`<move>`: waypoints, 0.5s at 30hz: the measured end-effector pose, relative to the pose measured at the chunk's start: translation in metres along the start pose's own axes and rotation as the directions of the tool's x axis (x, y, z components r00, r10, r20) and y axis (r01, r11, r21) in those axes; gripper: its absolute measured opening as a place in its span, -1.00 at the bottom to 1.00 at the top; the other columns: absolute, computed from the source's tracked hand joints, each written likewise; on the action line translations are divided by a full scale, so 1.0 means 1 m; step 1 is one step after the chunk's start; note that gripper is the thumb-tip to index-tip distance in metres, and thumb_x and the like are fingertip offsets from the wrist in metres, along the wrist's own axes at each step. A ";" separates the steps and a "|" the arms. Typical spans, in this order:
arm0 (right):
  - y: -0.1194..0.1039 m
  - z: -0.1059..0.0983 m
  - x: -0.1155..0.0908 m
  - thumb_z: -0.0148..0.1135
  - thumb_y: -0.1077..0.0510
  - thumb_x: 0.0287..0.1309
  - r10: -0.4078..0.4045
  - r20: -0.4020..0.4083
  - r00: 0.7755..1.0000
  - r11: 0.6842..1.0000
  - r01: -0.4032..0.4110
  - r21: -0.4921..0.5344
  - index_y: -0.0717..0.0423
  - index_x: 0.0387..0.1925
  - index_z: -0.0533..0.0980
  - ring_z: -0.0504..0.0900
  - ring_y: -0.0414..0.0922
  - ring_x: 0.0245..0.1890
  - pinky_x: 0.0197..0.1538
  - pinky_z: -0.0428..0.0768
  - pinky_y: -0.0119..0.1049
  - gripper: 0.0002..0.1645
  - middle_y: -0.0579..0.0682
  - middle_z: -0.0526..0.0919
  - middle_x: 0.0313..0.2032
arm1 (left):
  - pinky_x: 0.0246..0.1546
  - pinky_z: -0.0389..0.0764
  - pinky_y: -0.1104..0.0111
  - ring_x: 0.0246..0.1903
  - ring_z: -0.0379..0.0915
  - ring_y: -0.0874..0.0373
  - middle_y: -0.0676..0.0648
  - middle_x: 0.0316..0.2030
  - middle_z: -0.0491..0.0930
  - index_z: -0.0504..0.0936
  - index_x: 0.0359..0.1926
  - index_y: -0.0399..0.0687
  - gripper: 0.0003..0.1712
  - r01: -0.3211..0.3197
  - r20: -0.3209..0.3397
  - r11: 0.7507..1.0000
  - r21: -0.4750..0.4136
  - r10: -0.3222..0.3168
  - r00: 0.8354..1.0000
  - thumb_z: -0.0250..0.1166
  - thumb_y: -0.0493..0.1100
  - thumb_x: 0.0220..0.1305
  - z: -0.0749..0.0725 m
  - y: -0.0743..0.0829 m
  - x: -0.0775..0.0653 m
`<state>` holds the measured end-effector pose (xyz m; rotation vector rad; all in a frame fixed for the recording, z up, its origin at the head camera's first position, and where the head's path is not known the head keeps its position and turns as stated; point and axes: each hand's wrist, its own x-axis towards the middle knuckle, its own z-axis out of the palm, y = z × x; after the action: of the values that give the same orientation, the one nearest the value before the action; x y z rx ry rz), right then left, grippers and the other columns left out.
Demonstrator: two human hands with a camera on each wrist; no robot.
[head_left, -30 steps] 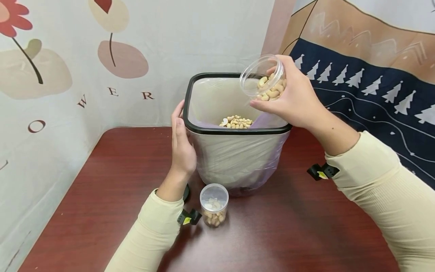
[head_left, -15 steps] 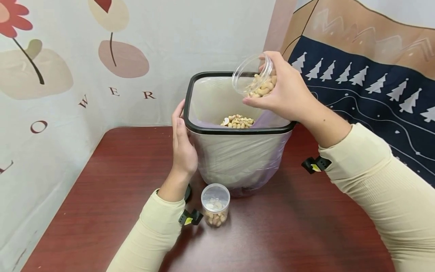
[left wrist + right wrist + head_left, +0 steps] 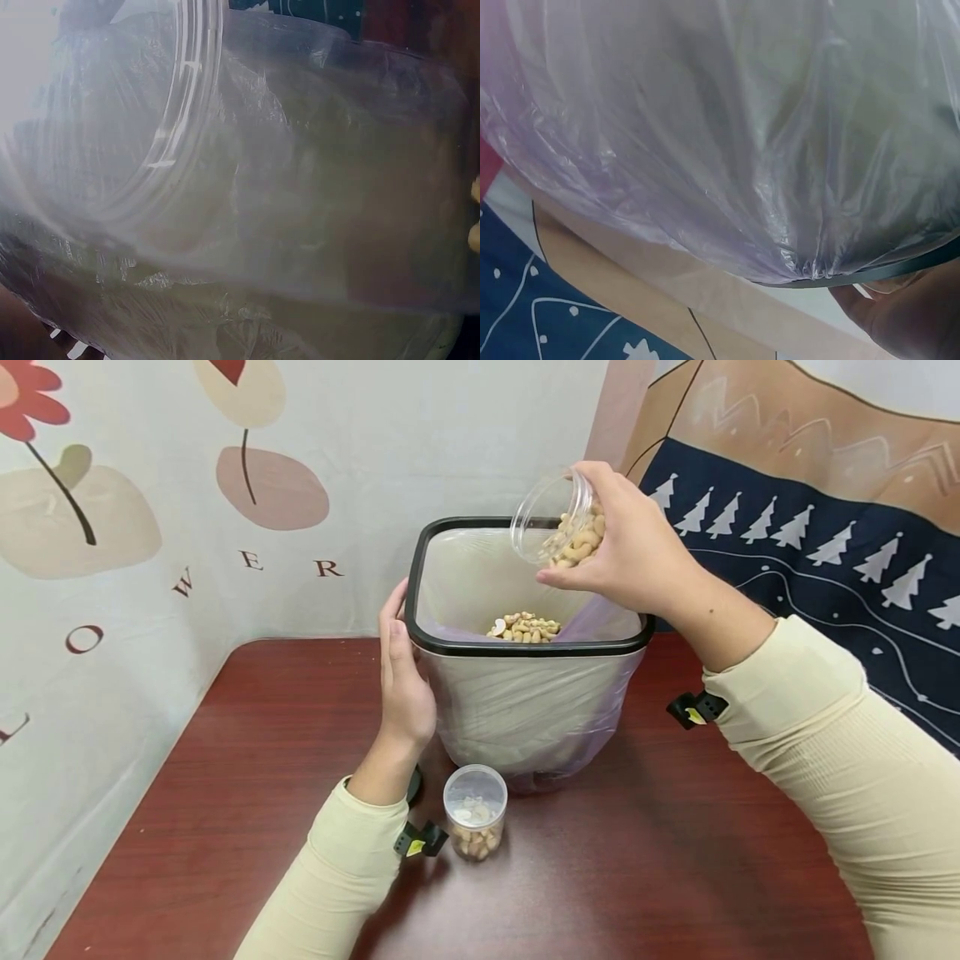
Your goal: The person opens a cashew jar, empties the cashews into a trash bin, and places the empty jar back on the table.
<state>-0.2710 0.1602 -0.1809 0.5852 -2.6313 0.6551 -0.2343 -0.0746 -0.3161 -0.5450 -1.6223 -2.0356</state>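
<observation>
Clear cylindrical plastic jar (image 3: 573, 531) of cashews, upper centre, tilted; my right hand's (image 3: 637, 547) fingers grip it. My left hand (image 3: 406, 689), fingers straight, touches the black-rimmed beige bin (image 3: 525, 649).

Pale yellow nuts (image 3: 527, 628), a whitish bin (image 3: 510, 702) with a black rim (image 3: 525, 649), a red-brown table (image 3: 675, 860), and dark blue cloth (image 3: 750, 567) with white trees (image 3: 795, 532)

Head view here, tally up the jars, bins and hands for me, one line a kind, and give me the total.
Jars: 2 (tilted jar, upright jar)
Bins: 1 (black-rimmed bin)
Hands: 2 (left hand, right hand)
Total: 5
</observation>
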 end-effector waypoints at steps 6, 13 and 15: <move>0.001 -0.001 0.001 0.61 -0.14 -0.16 -0.003 0.016 1.000 0.999 0.004 -0.037 0.07 0.48 0.11 0.44 0.06 0.23 0.29 0.47 0.07 0.25 0.17 0.37 0.33 | 0.21 0.40 0.34 0.32 0.33 -0.09 -0.14 0.41 0.29 0.11 0.51 -0.10 -0.39 0.002 0.004 1.000 -0.008 -0.002 1.000 -0.39 -0.03 0.56 0.000 0.000 0.000; 0.003 -0.002 0.004 0.60 -0.13 -0.14 -0.004 0.037 0.999 0.998 0.007 -0.067 0.10 0.49 0.10 0.41 0.07 0.25 0.34 0.39 0.08 0.25 0.20 0.37 0.33 | 0.24 0.39 0.32 0.31 0.34 -0.03 -0.14 0.40 0.31 0.13 0.50 -0.08 -0.39 -0.009 0.002 1.000 -0.003 0.009 1.000 -0.39 -0.01 0.56 -0.001 -0.001 0.001; 0.003 -0.002 0.004 0.59 -0.13 -0.13 -0.008 0.043 0.999 0.997 0.011 -0.078 0.12 0.49 0.10 0.39 0.08 0.27 0.35 0.37 0.08 0.25 0.20 0.37 0.32 | 0.25 0.38 0.32 0.31 0.35 -0.02 -0.14 0.40 0.32 0.13 0.50 -0.08 -0.39 -0.011 0.002 1.000 -0.002 0.011 1.000 -0.39 -0.01 0.56 0.000 -0.001 0.001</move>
<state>-0.2755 0.1623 -0.1786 0.5942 -2.6780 0.5395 -0.2357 -0.0749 -0.3167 -0.5551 -1.6154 -2.0291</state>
